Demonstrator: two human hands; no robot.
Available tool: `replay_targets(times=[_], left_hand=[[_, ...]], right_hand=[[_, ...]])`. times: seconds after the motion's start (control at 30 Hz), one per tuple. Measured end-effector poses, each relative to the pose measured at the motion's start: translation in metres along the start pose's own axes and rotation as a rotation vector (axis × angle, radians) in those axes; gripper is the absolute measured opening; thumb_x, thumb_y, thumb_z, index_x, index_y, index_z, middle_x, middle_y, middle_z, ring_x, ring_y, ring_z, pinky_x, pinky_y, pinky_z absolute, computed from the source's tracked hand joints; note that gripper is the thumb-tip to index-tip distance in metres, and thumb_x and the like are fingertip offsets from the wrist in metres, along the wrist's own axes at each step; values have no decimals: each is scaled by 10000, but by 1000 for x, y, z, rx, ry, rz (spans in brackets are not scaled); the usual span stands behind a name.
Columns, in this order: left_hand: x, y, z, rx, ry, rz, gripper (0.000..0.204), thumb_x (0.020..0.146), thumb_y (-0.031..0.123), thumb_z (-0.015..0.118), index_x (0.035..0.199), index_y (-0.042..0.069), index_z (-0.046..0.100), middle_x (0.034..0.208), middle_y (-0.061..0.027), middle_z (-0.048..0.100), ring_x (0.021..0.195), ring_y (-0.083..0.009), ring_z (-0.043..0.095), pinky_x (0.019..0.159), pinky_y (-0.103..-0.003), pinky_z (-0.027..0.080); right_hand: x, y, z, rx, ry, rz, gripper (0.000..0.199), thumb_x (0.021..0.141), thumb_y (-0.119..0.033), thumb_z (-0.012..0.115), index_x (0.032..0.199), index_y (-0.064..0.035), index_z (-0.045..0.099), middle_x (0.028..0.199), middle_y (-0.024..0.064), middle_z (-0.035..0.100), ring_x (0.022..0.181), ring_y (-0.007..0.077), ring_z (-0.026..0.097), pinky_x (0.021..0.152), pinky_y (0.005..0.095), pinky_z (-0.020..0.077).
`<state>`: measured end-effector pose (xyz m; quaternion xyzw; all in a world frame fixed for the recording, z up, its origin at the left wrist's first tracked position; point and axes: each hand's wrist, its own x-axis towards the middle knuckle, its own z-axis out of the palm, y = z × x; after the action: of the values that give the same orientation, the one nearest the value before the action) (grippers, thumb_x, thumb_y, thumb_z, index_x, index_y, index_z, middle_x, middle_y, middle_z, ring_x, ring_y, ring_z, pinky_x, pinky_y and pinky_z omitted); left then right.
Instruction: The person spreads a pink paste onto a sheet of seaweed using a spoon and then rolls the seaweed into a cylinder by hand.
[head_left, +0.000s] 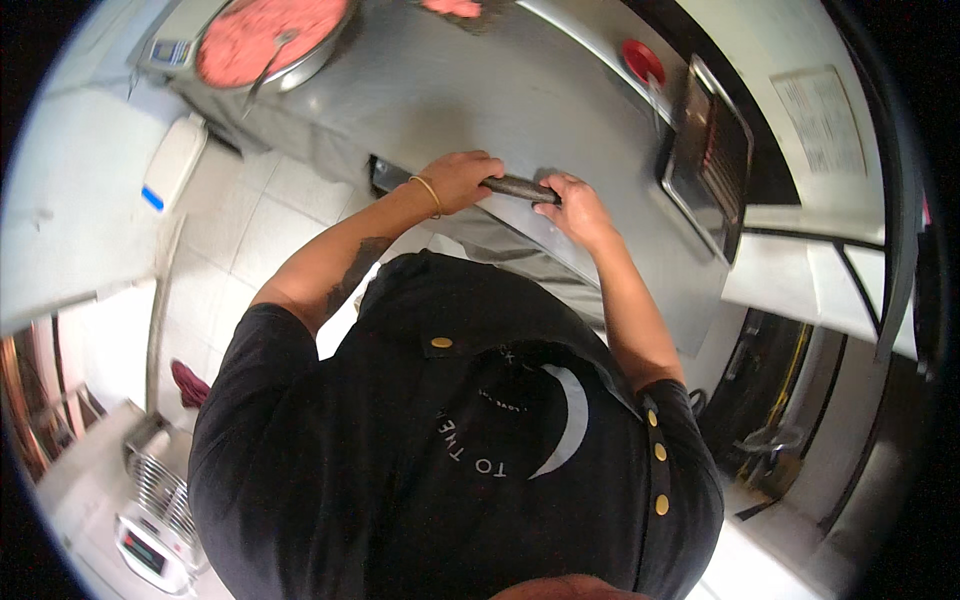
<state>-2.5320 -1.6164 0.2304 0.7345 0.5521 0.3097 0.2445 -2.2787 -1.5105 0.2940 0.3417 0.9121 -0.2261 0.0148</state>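
Head view looks straight down on a person in a black shirt standing at a steel desk [520, 110]. Both hands meet on one thing: a dark, slim cylindrical handle [520, 187] that lies along the near edge of the desk. The left hand [462, 180] is curled over the left end of the handle, fingers wrapped around it, with a thin gold bracelet [432, 193] on the wrist just behind. The right hand [575, 207] is closed on the right end of the same handle, so the two hands sit close together with a short stretch of the handle showing between them. Whether the handle is fixed to the desk front or lies loose cannot be told.

Well beyond the left hand, at the far left corner of the desk, sits a round metal bowl [340, 35] filled with pink minced meat [265, 35], a spoon handle [268, 65] leaning on its rim. Beyond the right hand, farther up the desk, is a red round lid [641, 60], and to the right of that hand stands a tilted metal tray [712, 155]. Below the left forearm, white floor tiles [250, 215] show.
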Motion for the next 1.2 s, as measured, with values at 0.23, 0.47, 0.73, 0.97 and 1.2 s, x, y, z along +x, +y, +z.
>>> replay_targets(times=[0.23,0.47,0.73,0.97,1.2], left_hand=[[39,34,9,330,-232,21,323,879,252,777,1138,95,662,1127,-125,685,1118,-357,642,997,-477,504],[77,73,41,390,-270,-43,571,831,294,853,1340,122,661,1220,-121,684,1184,-352,635,1060,-458,490],[90,73,48,417,-383,-142,468,838,202,849,1273,81,723,1187,-161,731,1129,-377,680,1009,-436,547],[93,109,75,452,-259,-66,532,813,200,872,1305,89,702,1159,-160,731,1107,-383,684,981,-451,551],[109,107,83,365,-360,-143,434,822,176,873,1215,51,739,1132,-141,737,1054,-347,699,965,-403,554]], right_hand=[[-61,72,18,124,219,42,407,824,-154,838,1198,-62,705,1129,151,721,1142,373,659,1000,459,525],[-109,129,29,375,283,54,546,794,-175,863,1292,-67,667,1176,155,716,1145,377,653,1010,461,520],[-107,158,35,442,336,-135,795,750,-209,890,1457,-62,558,1292,135,696,1269,350,559,1116,455,439],[-93,153,38,367,253,-160,791,789,-277,844,1498,-120,531,1280,110,711,1249,318,566,1122,462,403],[-86,153,55,479,326,-192,720,851,-316,792,1503,-163,528,1265,110,723,1282,307,570,1133,475,373]])
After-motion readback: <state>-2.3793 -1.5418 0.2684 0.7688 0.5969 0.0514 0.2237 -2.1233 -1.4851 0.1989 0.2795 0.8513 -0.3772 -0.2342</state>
